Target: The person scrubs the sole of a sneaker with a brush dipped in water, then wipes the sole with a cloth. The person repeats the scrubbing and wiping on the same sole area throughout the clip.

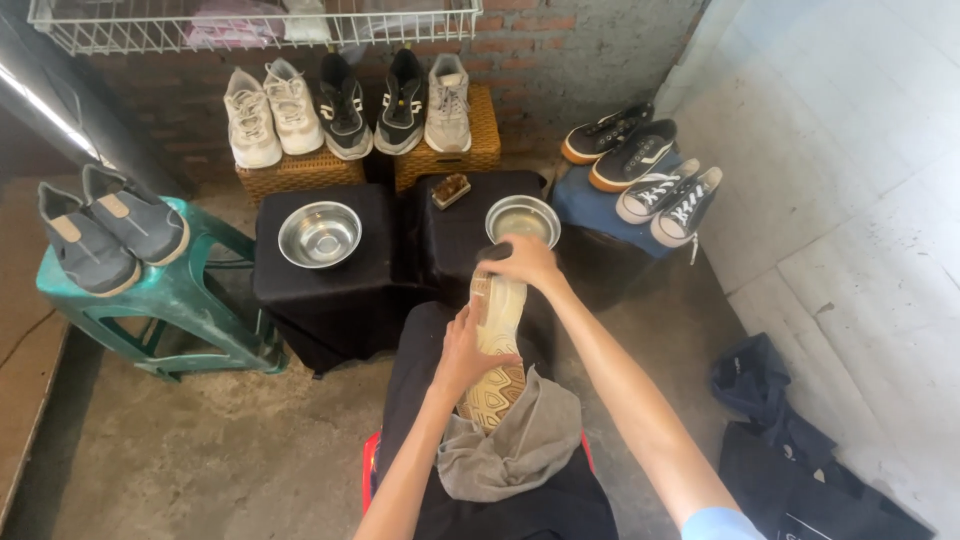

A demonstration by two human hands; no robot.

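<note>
A cream sneaker lies sole-up on my lap, toe pointing away from me. My left hand grips its side near the middle of the sole. My right hand holds the toe end, just in front of a steel bowl that seems to hold water. A grey cloth is bunched under the heel on my dark trousers. A small wooden brush rests on the black-covered stand beyond the shoe.
An empty steel bowl sits on a black-covered stand at left. Sneakers stand on wicker boxes at the back, grey shoes on a green plastic stool, more sneakers on a blue seat. Dark bags lie at right.
</note>
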